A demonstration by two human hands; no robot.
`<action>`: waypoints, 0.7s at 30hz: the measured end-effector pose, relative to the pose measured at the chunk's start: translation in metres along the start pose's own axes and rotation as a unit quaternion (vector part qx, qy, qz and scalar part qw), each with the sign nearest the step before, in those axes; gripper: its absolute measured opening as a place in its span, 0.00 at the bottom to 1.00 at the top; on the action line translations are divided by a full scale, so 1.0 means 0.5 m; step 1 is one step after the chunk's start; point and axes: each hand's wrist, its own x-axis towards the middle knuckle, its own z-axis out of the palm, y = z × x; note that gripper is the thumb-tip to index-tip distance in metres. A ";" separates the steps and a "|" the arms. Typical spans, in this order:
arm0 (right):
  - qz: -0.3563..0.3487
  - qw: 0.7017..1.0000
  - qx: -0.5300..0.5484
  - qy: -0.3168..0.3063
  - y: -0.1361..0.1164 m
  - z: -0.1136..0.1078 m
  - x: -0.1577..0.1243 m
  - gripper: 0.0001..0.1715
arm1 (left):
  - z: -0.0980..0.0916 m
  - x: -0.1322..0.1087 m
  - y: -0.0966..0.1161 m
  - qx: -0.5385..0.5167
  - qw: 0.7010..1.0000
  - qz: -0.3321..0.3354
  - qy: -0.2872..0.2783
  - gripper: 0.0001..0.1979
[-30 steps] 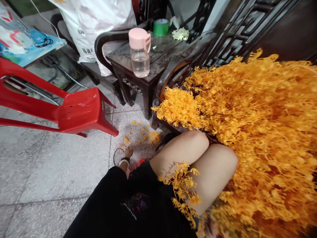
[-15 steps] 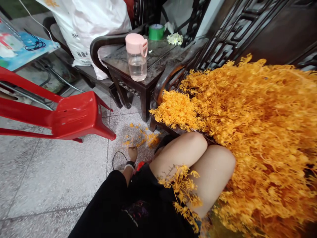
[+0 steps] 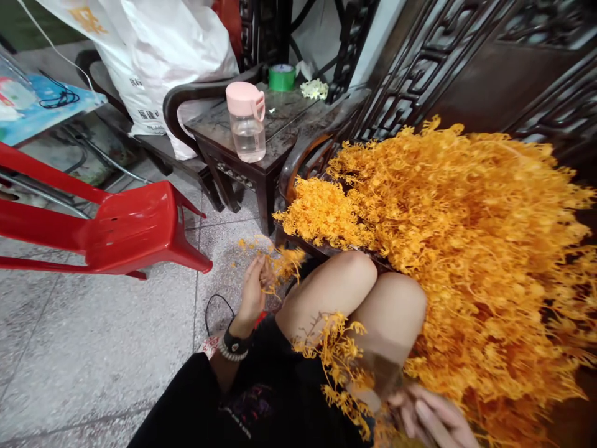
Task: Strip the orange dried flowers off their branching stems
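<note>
My left hand (image 3: 254, 286), with a black band and a pale bead bracelet at its wrist, is raised beside my knee. Its fingers are closed round an orange dried-flower sprig (image 3: 288, 264). Low on the right is my right hand (image 3: 436, 414), fingers curled together; a blurred, see-through brownish patch shows just above it, and what it grips is unclear. Another orange sprig (image 3: 338, 354) with a bare twiggy end lies across my lap between the hands. A large heap of orange dried flowers (image 3: 466, 249) fills the bench at my right, close to my right hand.
A red plastic chair (image 3: 135, 224) stands on the floor at left. A pink-lidded water bottle (image 3: 247, 134), green tape roll (image 3: 282, 78) and white flower cluster (image 3: 314, 89) are on a dark wooden side table (image 3: 275, 134). Behind it leans a white sack (image 3: 172, 56).
My left hand has risen from the floor scraps, now holding an orange sprig. My right hand has come into view at lower right. The view has shifted slightly.
</note>
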 end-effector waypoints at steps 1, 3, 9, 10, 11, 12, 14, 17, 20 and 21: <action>-0.028 0.999 0.029 0.005 -0.028 0.015 0.017 0.19 | 0.012 -0.010 0.017 -0.022 0.999 -0.021 -0.029 0.21; -0.079 0.995 0.042 0.035 -0.084 0.063 0.057 0.15 | 0.032 -0.032 0.042 -0.053 0.994 -0.056 -0.074 0.21; -0.231 0.967 0.064 -0.084 -0.194 0.186 0.157 0.36 | 0.056 -0.081 0.070 -0.156 0.962 -0.153 -0.166 0.20; -0.231 0.968 0.042 -0.089 -0.204 0.193 0.164 0.34 | 0.056 -0.084 0.071 -0.159 0.960 -0.153 -0.172 0.20; -0.224 0.971 0.017 -0.088 -0.211 0.197 0.170 0.31 | 0.055 -0.086 0.072 -0.159 0.960 -0.149 -0.176 0.20; -0.208 0.974 -0.004 -0.091 -0.217 0.199 0.173 0.27 | 0.054 -0.086 0.073 -0.157 0.961 -0.142 -0.178 0.20; -0.161 0.977 -0.018 -0.135 -0.225 0.201 0.179 0.18 | 0.049 -0.085 0.073 -0.141 0.965 -0.128 -0.179 0.20; -0.120 0.965 -0.013 -0.233 -0.230 0.205 0.189 0.14 | 0.040 -0.080 0.071 -0.113 0.970 -0.122 -0.176 0.21; -0.130 0.969 0.006 -0.208 -0.230 0.209 0.199 0.15 | 0.032 -0.078 0.072 -0.103 0.972 -0.125 -0.172 0.23; -0.133 0.974 0.024 -0.184 -0.229 0.210 0.202 0.17 | 0.030 -0.079 0.074 -0.102 0.973 -0.122 -0.166 0.24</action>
